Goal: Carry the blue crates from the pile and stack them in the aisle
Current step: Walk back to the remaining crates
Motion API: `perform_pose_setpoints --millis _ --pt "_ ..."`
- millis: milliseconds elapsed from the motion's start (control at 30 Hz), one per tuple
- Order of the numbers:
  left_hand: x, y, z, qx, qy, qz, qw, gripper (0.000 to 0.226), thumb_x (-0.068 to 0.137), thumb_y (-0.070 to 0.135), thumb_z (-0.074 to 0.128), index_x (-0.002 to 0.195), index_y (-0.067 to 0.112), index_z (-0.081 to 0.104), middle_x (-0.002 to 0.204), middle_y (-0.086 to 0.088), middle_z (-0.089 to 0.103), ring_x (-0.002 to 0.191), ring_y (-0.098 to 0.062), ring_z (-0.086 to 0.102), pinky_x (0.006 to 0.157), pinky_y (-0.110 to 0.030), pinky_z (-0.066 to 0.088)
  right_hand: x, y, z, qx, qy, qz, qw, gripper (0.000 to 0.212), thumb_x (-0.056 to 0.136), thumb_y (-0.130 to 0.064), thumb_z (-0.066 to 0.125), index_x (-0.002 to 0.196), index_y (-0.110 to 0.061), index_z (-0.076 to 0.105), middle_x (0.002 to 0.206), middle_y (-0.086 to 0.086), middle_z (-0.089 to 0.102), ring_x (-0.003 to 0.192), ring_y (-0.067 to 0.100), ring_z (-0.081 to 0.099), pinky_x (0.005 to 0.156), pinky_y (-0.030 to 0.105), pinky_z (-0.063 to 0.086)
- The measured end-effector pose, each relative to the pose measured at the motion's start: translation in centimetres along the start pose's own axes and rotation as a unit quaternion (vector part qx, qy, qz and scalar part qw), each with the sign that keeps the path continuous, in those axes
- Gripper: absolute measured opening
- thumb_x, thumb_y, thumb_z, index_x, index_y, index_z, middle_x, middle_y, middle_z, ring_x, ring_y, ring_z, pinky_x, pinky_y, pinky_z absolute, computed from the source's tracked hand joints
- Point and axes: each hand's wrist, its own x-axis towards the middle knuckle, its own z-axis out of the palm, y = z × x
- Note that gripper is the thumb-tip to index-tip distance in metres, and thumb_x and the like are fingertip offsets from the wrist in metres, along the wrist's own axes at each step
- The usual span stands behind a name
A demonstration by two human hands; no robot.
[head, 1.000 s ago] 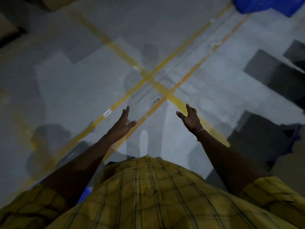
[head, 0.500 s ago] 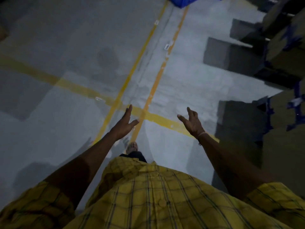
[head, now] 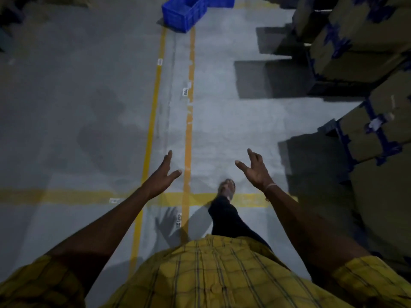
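A blue crate [head: 184, 12] stands on the grey floor at the top centre, far ahead, with more blue plastic behind it at the frame's edge. My left hand [head: 161, 175] and my right hand [head: 255, 171] are both stretched out in front of me at waist height, palms facing each other, fingers spread, holding nothing. Both hands are far short of the crate. One foot [head: 226, 188] steps forward between them.
Two yellow floor lines [head: 188, 121] run up the aisle toward the crate, crossed by another yellow line near my feet. Stacked cardboard boxes [head: 367, 41] with blue strapping line the right side. Grey open floor lies to the left.
The view has turned so the yellow lines now run straight ahead. The blue crate has come more fully into view at the top. My hands stay open and raised as I walk forward.
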Motion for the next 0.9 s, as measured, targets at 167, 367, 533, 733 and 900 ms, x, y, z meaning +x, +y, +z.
perform_pose_setpoints --millis 167,367,533,733,900 --pt "11.5 4.8 -1.8 0.005 0.004 0.006 1.000 0.084 0.099 0.047 0.057 0.158 0.046 -0.002 0.170 0.012 -0.002 0.152 -0.019 0.027 0.118 -0.037 0.031 10.9 -0.9 -4.5 0.003 0.014 0.006 1.000 0.091 0.084 -0.070 0.054 0.155 -0.025 0.021 0.159 0.001 0.021 0.145 0.028 0.027 0.117 0.046 0.028" --pt "22.3 13.6 -3.4 -0.002 0.003 0.013 1.000 0.084 0.100 0.044 0.057 0.159 0.045 -0.002 0.170 0.007 -0.001 0.152 -0.019 0.026 0.119 -0.037 0.030 21.9 -4.1 -12.4 0.008 0.013 0.006 1.000 0.092 0.082 -0.072 0.053 0.155 -0.025 0.021 0.159 0.001 0.019 0.144 0.028 0.029 0.118 0.047 0.028" --pt "31.8 20.2 -5.7 -0.015 0.009 0.019 1.000 0.085 0.099 0.046 0.058 0.158 0.047 -0.003 0.170 0.009 -0.002 0.152 -0.019 0.026 0.119 -0.040 0.032 31.1 -7.8 -18.5 0.005 0.028 0.002 1.000 0.094 0.081 -0.073 0.054 0.155 -0.025 0.022 0.159 0.001 0.020 0.145 0.026 0.028 0.118 0.046 0.027" --pt "43.0 25.1 -8.1 -0.033 0.006 0.022 0.999 0.084 0.099 0.044 0.058 0.158 0.049 -0.003 0.170 0.012 -0.001 0.152 -0.019 0.027 0.119 -0.042 0.032 42.0 -10.8 -23.1 -0.004 0.028 0.002 1.000 0.093 0.081 -0.072 0.054 0.154 -0.024 0.023 0.159 0.001 0.021 0.145 0.026 0.029 0.118 0.044 0.028" --pt "53.9 28.8 -11.7 -0.047 0.013 0.021 0.999 0.083 0.100 0.043 0.057 0.158 0.048 -0.003 0.169 0.014 0.003 0.151 -0.017 0.028 0.120 -0.043 0.031 53.2 -13.7 -25.9 -0.032 0.029 -0.004 0.999 0.087 0.086 -0.065 0.057 0.154 -0.021 0.026 0.158 0.003 0.024 0.143 0.026 0.031 0.117 0.039 0.028"
